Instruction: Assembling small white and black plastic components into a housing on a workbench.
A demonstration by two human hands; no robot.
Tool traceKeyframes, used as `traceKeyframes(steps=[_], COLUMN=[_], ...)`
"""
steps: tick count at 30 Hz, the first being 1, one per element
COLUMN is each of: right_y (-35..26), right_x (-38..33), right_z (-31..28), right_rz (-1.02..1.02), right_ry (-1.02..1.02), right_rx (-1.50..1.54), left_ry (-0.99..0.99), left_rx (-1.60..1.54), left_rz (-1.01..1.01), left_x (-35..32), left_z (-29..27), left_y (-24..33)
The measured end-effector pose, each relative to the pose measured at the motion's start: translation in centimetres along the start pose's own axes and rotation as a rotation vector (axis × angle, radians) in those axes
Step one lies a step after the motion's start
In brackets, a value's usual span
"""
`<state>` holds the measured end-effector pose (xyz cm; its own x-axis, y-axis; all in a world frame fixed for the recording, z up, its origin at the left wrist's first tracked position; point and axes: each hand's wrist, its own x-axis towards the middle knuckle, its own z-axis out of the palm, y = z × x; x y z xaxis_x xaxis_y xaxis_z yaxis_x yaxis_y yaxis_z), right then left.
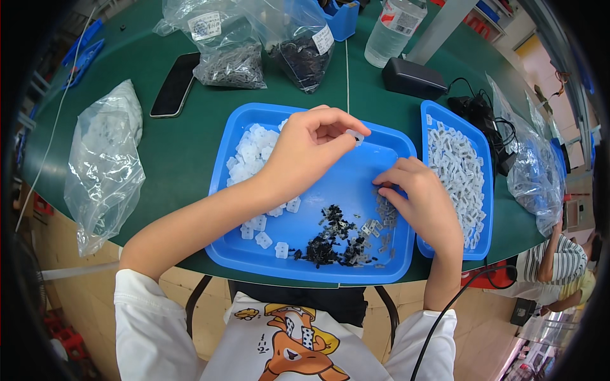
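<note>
Over the far part of a blue tray (222, 251), my left hand (304, 147) pinches a small translucent white plastic piece (358, 137) with a dark spot on it. My right hand (424, 193) is at the tray's right side, thumb and fingertips together beside the small grey parts (385, 213). Whatever those fingertips hold, if anything, is too small to make out. White translucent plastic pieces (249, 154) fill the tray's left side, partly hidden by my left forearm. A pile of tiny black parts (323, 249) lies at the near middle.
A second blue tray (424, 249) holds many whitish-grey pieces. Behind are bags of grey parts (232, 66) and black parts (302, 60), a phone (176, 86), a water bottle (394, 35) and a black box (414, 77). Clear plastic bags (105, 168) lie at both sides. A cable (437, 324) crosses my right sleeve.
</note>
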<state>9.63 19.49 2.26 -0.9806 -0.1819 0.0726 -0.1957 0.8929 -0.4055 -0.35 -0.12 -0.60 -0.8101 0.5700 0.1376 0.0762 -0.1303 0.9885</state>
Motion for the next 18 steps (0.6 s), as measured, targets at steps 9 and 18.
traceKeyframes(steps=[9, 18], right_y=[-0.12, -0.01], right_x=[0.09, -0.06], right_z=[0.31, 0.96], right_rz=[-0.066, -0.053], right_ry=[-0.026, -0.082], right_rx=[0.035, 0.022], left_ry=[-0.018, -0.054], left_rx=[-0.036, -0.042], left_rz=[-0.065, -0.044], left_x=[0.1, 0.22], left_z=[0.27, 0.17], left_y=[0.53, 0.04])
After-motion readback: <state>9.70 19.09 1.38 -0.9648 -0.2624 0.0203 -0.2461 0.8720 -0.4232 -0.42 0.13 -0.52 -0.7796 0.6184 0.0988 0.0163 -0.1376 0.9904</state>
